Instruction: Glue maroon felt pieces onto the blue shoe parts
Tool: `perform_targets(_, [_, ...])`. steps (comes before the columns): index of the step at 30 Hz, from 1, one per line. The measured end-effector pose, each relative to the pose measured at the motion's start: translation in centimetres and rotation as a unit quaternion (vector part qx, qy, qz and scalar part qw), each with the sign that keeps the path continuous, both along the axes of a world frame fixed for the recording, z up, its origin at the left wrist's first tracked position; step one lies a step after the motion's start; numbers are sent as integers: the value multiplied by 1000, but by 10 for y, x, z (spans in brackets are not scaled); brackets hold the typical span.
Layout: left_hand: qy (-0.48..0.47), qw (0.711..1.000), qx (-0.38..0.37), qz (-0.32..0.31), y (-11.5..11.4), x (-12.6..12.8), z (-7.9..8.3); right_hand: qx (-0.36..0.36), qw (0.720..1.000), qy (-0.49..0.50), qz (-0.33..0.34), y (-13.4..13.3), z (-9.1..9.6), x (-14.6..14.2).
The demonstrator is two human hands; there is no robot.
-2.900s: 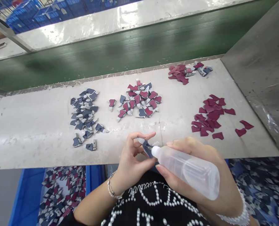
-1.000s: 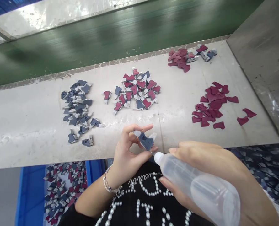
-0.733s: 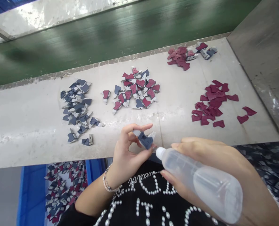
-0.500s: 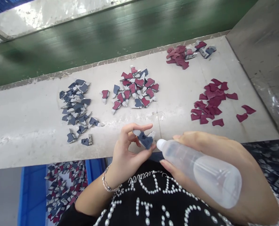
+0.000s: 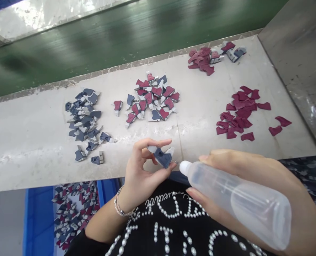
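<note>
The left hand [image 5: 144,167] has a narrow grip, pinching a navy and white piece [image 5: 161,157] between thumb and fingers above the front edge of the bench [image 5: 27,160]. The right hand [image 5: 243,160] wraps fully around a plastic squeeze bottle [image 5: 237,202], its nozzle just beside the piece. Piles of navy pieces [image 5: 83,121], mixed pieces [image 5: 151,97] and maroon pieces [image 5: 239,113] lie on the bench.
</note>
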State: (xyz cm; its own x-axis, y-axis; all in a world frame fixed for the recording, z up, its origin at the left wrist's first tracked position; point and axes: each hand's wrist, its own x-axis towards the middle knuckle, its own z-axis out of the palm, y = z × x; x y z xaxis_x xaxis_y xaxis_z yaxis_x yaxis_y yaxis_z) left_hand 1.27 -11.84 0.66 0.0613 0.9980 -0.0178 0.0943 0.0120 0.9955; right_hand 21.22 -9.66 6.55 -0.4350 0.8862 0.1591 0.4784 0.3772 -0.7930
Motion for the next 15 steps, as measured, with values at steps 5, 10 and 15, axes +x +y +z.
perform_targets(5, [0, 1000, 3, -21, 2, 0, 1, -3, 1000, 22, 5, 3, 3, 3])
perform_targets(10, [4, 999, 23, -24, 1, -1, 2, 12, 1000, -13, 13, 2, 6, 4])
perform_targets(15, [-9, 1000, 13, -5, 1, -2, -2, 44, 998, -26, -34, 2, 8, 10])
